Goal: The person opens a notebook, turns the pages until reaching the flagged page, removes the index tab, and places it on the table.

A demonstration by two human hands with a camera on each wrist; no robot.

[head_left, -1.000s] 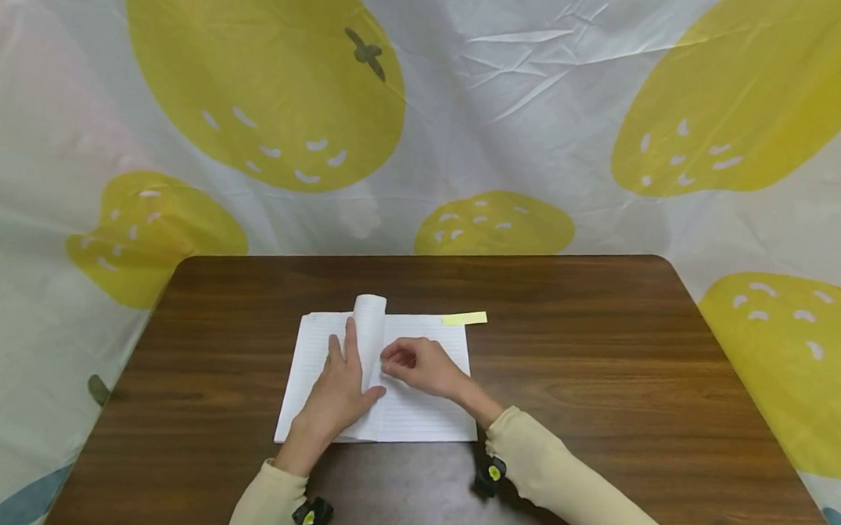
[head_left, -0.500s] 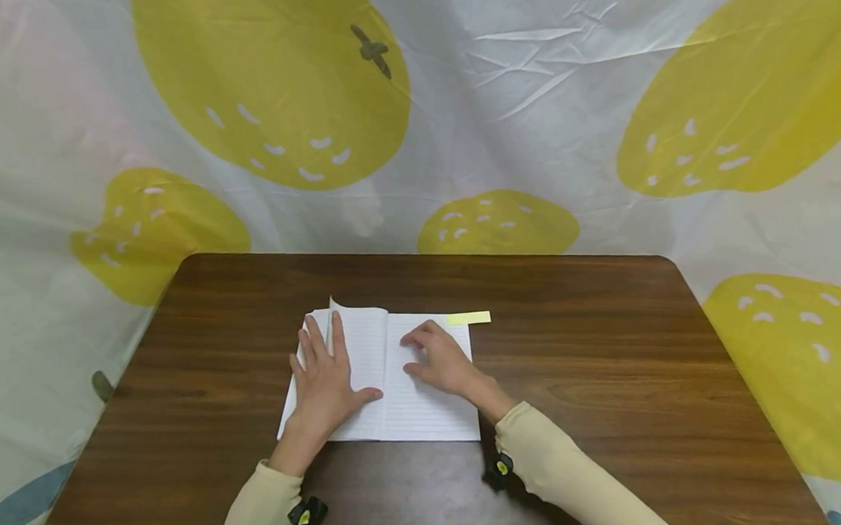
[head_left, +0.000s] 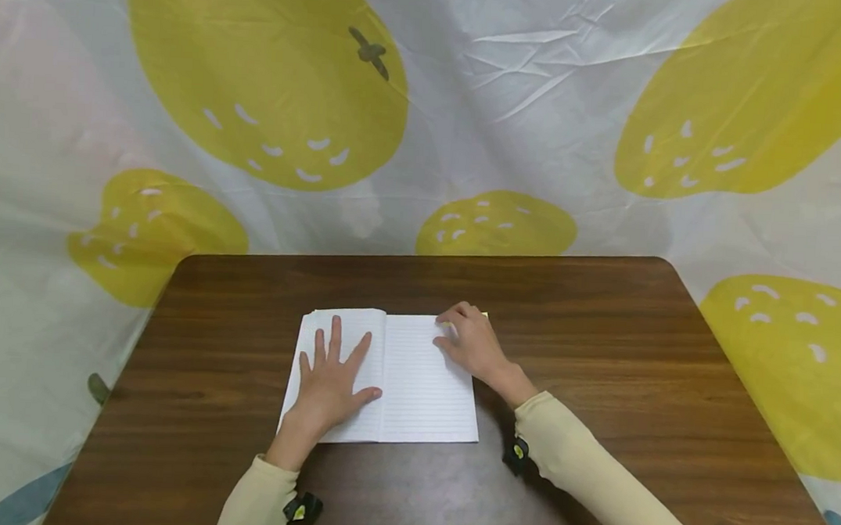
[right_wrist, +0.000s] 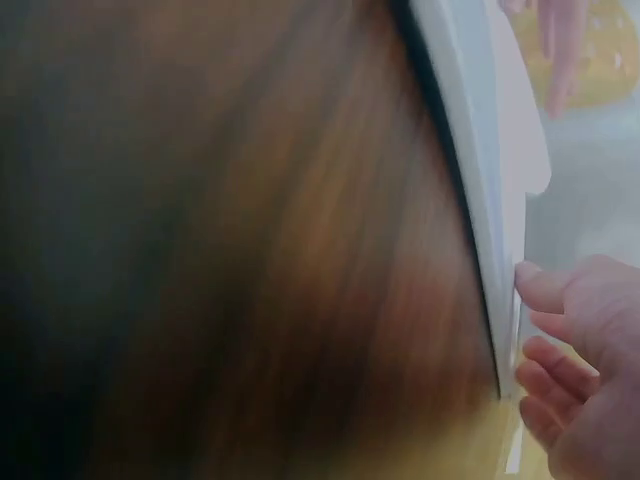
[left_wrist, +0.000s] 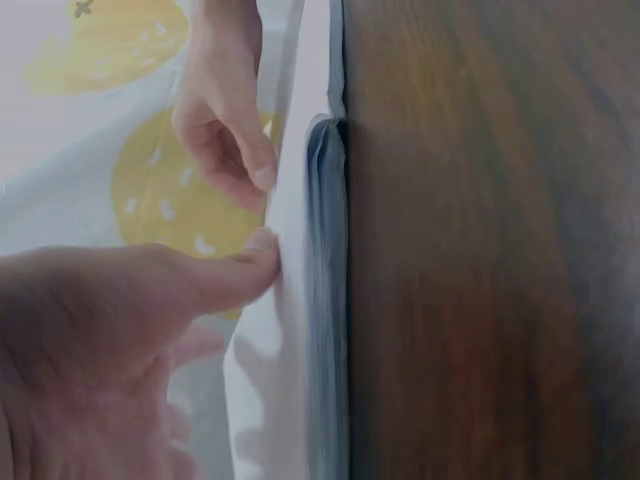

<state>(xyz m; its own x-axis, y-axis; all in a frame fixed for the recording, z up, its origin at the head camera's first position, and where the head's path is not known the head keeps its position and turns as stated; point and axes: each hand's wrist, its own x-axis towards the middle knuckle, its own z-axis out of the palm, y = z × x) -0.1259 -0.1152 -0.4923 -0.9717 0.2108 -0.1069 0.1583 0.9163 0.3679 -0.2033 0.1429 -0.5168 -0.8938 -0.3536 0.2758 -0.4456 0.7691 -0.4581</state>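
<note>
A lined notebook (head_left: 425, 396) lies spread on the table, its left page flat under my left hand (head_left: 329, 384). That hand rests there with fingers spread and its thumb near the centre fold. My right hand (head_left: 475, 343) is at the top right corner of the right page, fingers bent, with a gap between thumb and index finger. It covers most of a yellow sticky strip (head_left: 485, 315); only a bit of it shows beyond the knuckles. In the right wrist view, the fingertips are right at the notebook's page edge (right_wrist: 505, 300).
The notebook lies on a brown wood-grain table (head_left: 600, 341) with rounded far corners. Behind the table hangs a pale curtain (head_left: 524, 142) printed with large yellow fruit. A small black device is strapped at each wrist, over cream sleeves (head_left: 581, 465).
The curled page has gone down flat onto the left side, and my left hand now lies spread on it. My right hand has moved from the fold to the top right corner, over the yellow strip.
</note>
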